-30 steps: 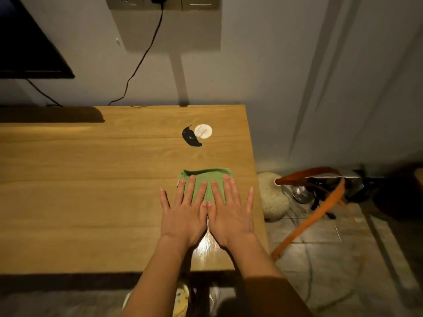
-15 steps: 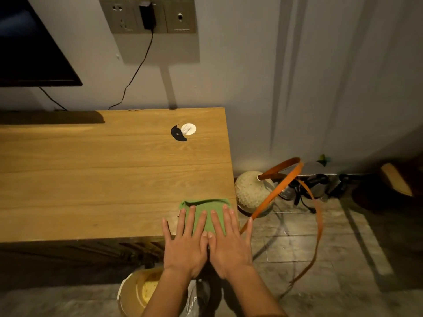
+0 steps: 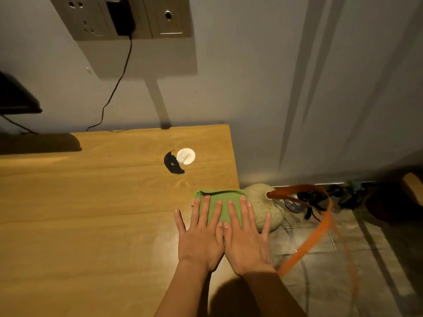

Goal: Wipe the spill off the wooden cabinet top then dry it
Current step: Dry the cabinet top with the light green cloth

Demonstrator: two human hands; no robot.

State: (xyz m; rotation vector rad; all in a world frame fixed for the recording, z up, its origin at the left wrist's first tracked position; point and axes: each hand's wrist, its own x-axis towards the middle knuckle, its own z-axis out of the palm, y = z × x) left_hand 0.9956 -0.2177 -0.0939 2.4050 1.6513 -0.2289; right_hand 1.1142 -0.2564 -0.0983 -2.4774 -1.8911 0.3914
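A folded green cloth [image 3: 220, 203] lies flat on the wooden cabinet top [image 3: 91, 213], close to its right edge. My left hand [image 3: 199, 234] and my right hand [image 3: 246, 236] rest side by side on the cloth, palms down, fingers spread, pressing it onto the wood. The right hand's outer fingers reach past the cabinet's right edge. Wet sheen shows on the wood just under and behind my palms.
A small white round lid [image 3: 185, 156] and a black crescent-shaped piece [image 3: 172, 166] lie farther back on the top. On the floor to the right are a rough round stone ball [image 3: 263, 203], an orange strap [image 3: 309, 239] and dark clutter. A cable [image 3: 114, 88] hangs from the wall socket.
Both hands pushed the cloth away from the front edge toward the back and right of the cabinet top. The view tilted up and moved closer.
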